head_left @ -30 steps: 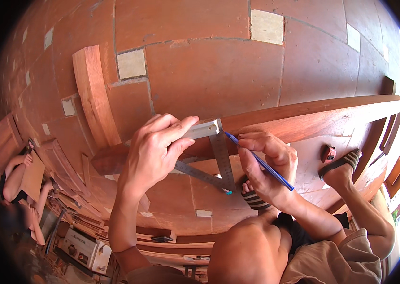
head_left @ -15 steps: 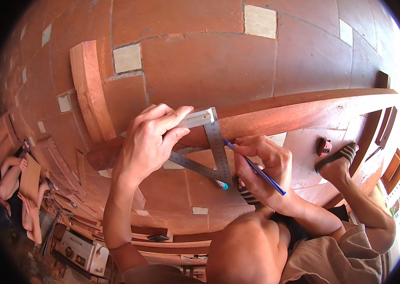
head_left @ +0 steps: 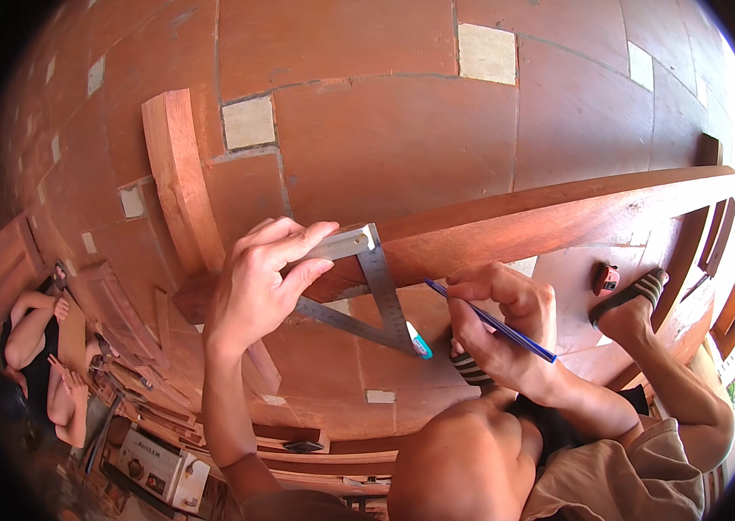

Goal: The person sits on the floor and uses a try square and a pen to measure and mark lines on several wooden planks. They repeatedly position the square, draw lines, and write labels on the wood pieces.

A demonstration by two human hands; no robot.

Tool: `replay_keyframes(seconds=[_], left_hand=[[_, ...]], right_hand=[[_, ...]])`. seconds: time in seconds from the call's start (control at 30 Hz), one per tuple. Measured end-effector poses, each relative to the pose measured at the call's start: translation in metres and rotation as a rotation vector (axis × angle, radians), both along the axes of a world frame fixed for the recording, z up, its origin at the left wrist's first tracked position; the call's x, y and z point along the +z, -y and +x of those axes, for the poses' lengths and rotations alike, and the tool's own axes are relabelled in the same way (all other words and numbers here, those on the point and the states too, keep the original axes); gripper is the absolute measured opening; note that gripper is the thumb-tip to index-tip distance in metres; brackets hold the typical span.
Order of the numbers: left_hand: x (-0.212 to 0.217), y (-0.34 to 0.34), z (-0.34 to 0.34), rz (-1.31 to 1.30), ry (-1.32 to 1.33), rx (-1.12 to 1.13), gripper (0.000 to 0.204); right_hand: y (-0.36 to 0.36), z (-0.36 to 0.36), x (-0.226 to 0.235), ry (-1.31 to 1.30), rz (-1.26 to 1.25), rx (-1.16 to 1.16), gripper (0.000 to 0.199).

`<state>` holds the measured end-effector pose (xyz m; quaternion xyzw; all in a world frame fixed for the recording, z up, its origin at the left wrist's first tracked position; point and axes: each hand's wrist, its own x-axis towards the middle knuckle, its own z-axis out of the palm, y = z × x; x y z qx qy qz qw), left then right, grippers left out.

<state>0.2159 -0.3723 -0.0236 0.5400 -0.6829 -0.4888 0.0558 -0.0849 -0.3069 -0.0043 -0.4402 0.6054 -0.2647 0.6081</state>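
My left hand (head_left: 265,276) presses a metal triangular square (head_left: 374,291) flat against a long reddish wooden plank (head_left: 559,219) that runs to the right. The square's lower corner has a turquoise tip. My right hand (head_left: 498,326) grips a blue pencil (head_left: 491,320), its point touching the plank's lower edge just right of the square's blade. My knee fills the lower middle, and my sandalled foot (head_left: 626,300) rests under the plank at right.
A shorter wooden beam (head_left: 178,178) lies on the red tiled floor at upper left. Another person sits at the far left edge (head_left: 37,347). Wooden pieces and a box lie at lower left. A small red object (head_left: 605,278) sits by my foot.
Both hands stay on the square and the pencil. The pencil tip has come in closer to the square's blade at the plank's edge. The view has shifted slightly.
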Motion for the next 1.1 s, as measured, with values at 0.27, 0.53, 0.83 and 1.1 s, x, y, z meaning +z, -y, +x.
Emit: replay_keyframes(seconds=[0.27,0.53,0.83,1.1], left_hand=[[-0.002,0.001,-0.004,-0.007,0.001,0.003,0.043],[-0.005,0.0,-0.002,-0.032,-0.004,-0.017,0.044],[-0.006,-0.003,-0.002,-0.058,-0.014,-0.011,0.043],[-0.003,-0.005,-0.006,-0.056,-0.018,0.022,0.041]], right_hand=[[0.012,0.026,-0.019,-0.034,-0.236,-0.009,0.013],[0.014,0.034,-0.023,-0.007,-0.184,-0.035,0.01],[0.012,0.037,-0.026,-0.022,-0.24,-0.036,0.013],[-0.007,0.028,-0.012,-0.043,-0.195,0.055,0.018]])
